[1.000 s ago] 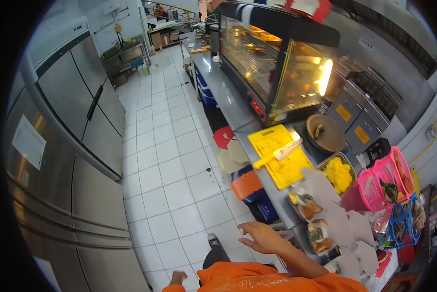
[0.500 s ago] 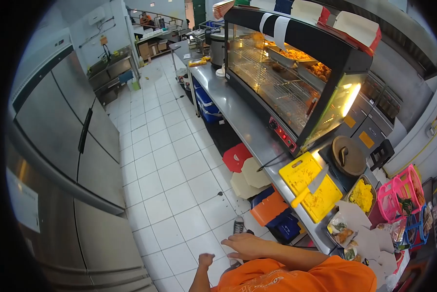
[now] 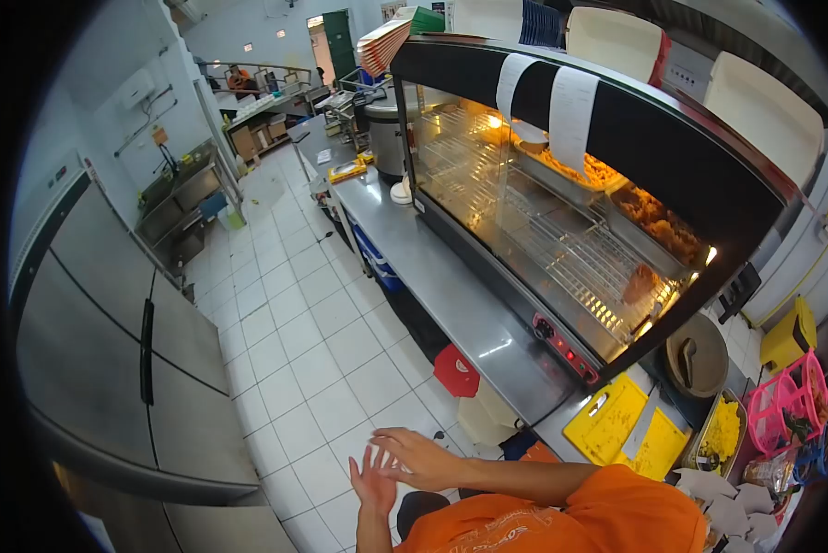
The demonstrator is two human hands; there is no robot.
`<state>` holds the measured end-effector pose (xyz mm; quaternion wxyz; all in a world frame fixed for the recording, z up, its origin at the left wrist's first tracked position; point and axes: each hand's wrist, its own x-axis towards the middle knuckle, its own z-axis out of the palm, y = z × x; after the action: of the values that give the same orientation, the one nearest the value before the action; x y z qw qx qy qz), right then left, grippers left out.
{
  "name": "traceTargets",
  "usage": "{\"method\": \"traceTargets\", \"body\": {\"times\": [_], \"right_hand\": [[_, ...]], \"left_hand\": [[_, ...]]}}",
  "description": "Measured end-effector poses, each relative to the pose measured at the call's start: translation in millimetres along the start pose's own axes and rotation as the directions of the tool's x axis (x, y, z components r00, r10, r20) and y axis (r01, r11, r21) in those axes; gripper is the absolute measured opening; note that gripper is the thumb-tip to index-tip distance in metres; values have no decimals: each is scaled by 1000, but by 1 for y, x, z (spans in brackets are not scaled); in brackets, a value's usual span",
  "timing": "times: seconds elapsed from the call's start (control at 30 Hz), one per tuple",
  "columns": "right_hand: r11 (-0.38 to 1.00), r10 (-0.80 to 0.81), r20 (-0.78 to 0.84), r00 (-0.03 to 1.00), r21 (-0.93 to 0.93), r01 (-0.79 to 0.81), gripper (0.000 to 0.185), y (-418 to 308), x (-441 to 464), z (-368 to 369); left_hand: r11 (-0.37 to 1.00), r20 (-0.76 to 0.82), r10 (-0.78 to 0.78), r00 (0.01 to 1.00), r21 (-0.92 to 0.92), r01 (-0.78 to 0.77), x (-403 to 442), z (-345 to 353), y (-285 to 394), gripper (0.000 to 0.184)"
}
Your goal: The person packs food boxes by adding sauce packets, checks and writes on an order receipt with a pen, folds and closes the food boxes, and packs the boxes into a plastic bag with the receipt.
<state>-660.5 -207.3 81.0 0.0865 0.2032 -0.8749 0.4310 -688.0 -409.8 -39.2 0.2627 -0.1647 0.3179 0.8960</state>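
Note:
Both hands are held together low in front of my body, over the tiled floor point(image 3: 308, 433). My left hand point(image 3: 374, 487) is upright with its fingers spread and nothing in it. Across from it, my right hand point(image 3: 420, 458) is stretched out flat, palm turned toward the left one, also bare. Their fingers overlap in the view; whether they touch I cannot tell. To the right of the hands runs a steel counter point(image 3: 414, 263), which carries a glass-fronted food warmer point(image 3: 543, 267) with trays of fried food point(image 3: 653, 221) inside.
Steel refrigerators point(image 3: 100, 304) line the left side. On the near counter lie a yellow cutting board point(image 3: 607, 419) with a knife point(image 3: 641, 426), a tray of yellow food point(image 3: 722, 433), and pink baskets point(image 3: 782, 396). A red box point(image 3: 455, 370) is below. Far back, a person point(image 3: 240, 81) is visible.
My view has moved forward and closer to the food warmer. The left hand has gone from a loose fist to spread fingers, and the two hands have come together.

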Motion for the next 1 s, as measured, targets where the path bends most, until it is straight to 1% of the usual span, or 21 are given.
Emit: {"method": "traceTargets", "body": {"times": [0.07,0.1,0.17,0.2,0.23,0.3,0.33,0.4,0.43,0.47,0.57,0.6,0.63,0.7,0.73,0.77,0.83,0.9,0.93,0.97,1.0], "right_hand": [[995,-86,-31,996,40,87,52,20,29,0],[1000,-17,-48,999,-19,16,51,43,38,-8],[980,132,-91,987,-138,-144,51,117,34,-35],[958,212,-184,960,-154,-241,45,158,25,-45],[928,284,-279,917,-159,-336,40,188,15,-54],[850,511,-343,788,66,-522,31,168,23,-117],[826,552,-350,757,107,-553,29,168,24,-138],[758,648,-359,671,225,-612,27,163,31,-154],[790,582,-465,667,130,-599,28,153,44,-162],[804,506,-558,658,29,-594,31,138,60,-170],[740,265,-719,643,-275,-613,47,107,106,-206],[697,138,-793,593,-348,-627,48,92,125,-228],[639,5,-838,546,-418,-646,50,73,148,-252],[582,-195,-903,383,-421,-696,51,44,196,-295],[532,-246,-922,298,-385,-754,48,41,219,-314],[482,-298,-928,222,-347,-804,46,44,238,-331],[754,-134,-975,178,-216,-620,34,67,256,-352],[780,50,-902,428,-232,-581,23,57,275,-310],[823,209,-793,572,-174,-541,20,48,281,-285],[855,344,-634,693,-95,-510,17,42,283,-265],[836,393,-530,751,-134,-532,17,46,274,-254]], "left_hand": [[927,330,-122,936,-299,227,17,76,11,88],[968,346,-147,927,-142,207,21,110,25,87],[973,376,-209,903,171,154,23,173,52,84],[913,342,-143,929,409,-11,27,197,62,75],[878,370,-125,921,474,-71,41,202,69,70],[778,433,-116,894,600,-189,78,207,95,61],[752,388,-136,912,639,-160,113,192,99,46],[688,439,-160,884,692,-219,162,196,112,43],[653,472,-178,863,713,-255,182,208,121,43],[702,434,-140,890,678,-220,196,224,124,41],[647,449,-354,821,751,-132,255,257,147,43],[539,388,-485,784,838,-81,281,260,160,47],[564,452,-489,746,816,-125,297,270,163,49],[618,568,-482,667,760,-201,323,290,169,52],[637,604,-412,683,726,-258,319,315,169,50],[640,674,-352,649,679,-359,331,328,167,49],[634,798,-224,560,555,-538,353,352,164,48],[729,842,-97,531,423,-538,349,402,165,40],[766,851,-32,524,358,-534,345,419,171,37],[791,869,-73,489,349,-502,346,422,177,35],[815,887,-112,449,340,-470,349,425,185,33]]}}
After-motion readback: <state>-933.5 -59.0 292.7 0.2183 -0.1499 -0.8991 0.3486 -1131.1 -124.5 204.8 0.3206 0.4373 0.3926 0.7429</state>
